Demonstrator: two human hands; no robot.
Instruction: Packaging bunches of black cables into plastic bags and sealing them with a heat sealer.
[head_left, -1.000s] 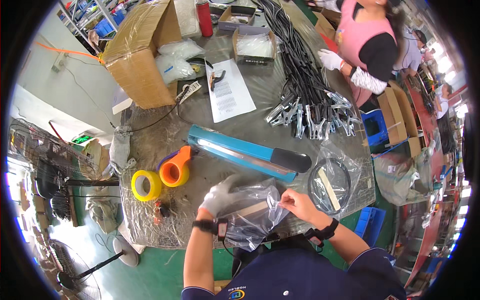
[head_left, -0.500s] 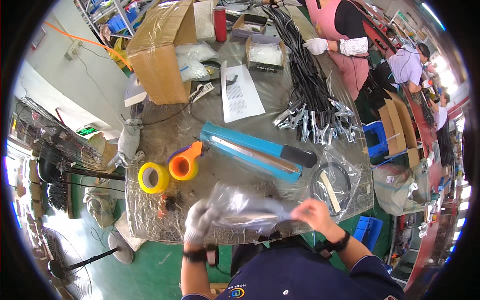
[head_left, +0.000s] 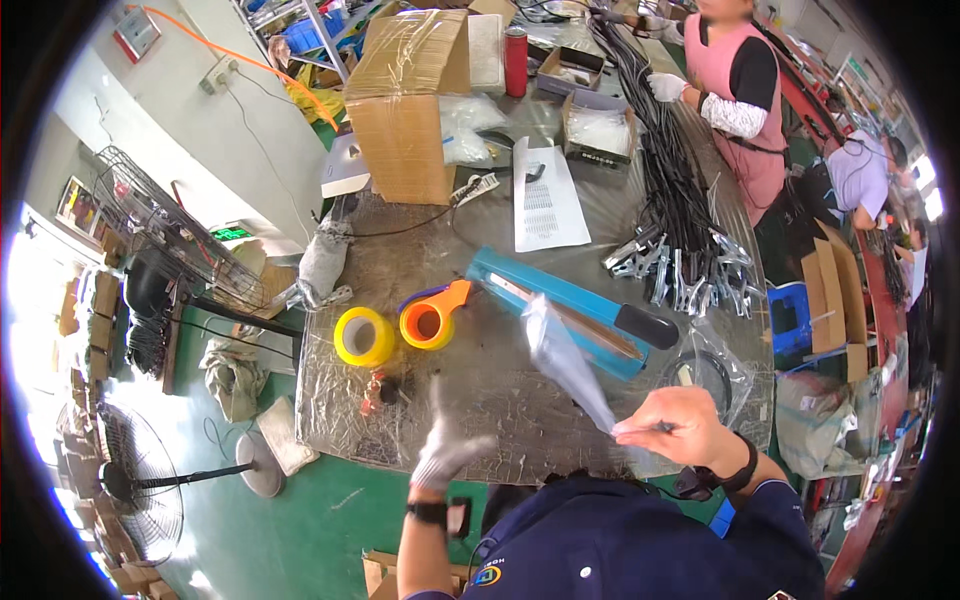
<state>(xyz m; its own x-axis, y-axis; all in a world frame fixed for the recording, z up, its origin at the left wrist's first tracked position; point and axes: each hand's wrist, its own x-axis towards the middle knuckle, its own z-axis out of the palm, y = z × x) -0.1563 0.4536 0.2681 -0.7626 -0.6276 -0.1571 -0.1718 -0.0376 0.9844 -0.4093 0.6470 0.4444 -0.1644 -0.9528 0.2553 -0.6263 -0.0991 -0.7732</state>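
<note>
My bare right hand (head_left: 672, 425) is closed on one end of a clear plastic bag (head_left: 568, 360). The bag slants up and to the left, across the front of a blue impulse sealer (head_left: 505, 277) with a black handle. A small dark thing shows at my right fingers, too small to name. My left hand (head_left: 450, 452), in a pale glove, holds nothing; its fingers are apart over the table's near edge. Another clear bag with a black coiled cable (head_left: 712, 385) lies beside my right hand, partly hidden by it.
Yellow tape roll (head_left: 363, 337) and orange tape dispenser (head_left: 427, 325) stand left of the sealer. Behind are a printed sheet (head_left: 548, 200), a cardboard box (head_left: 400, 140) and a bundle of black cables with metal clamps (head_left: 690, 265). A co-worker's gloved hand (head_left: 668, 87) touches the cables.
My left hand has let go of the bag and opened. My right hand has swung the bag up so it hangs slanted instead of lying level between both hands. The view has shifted.
</note>
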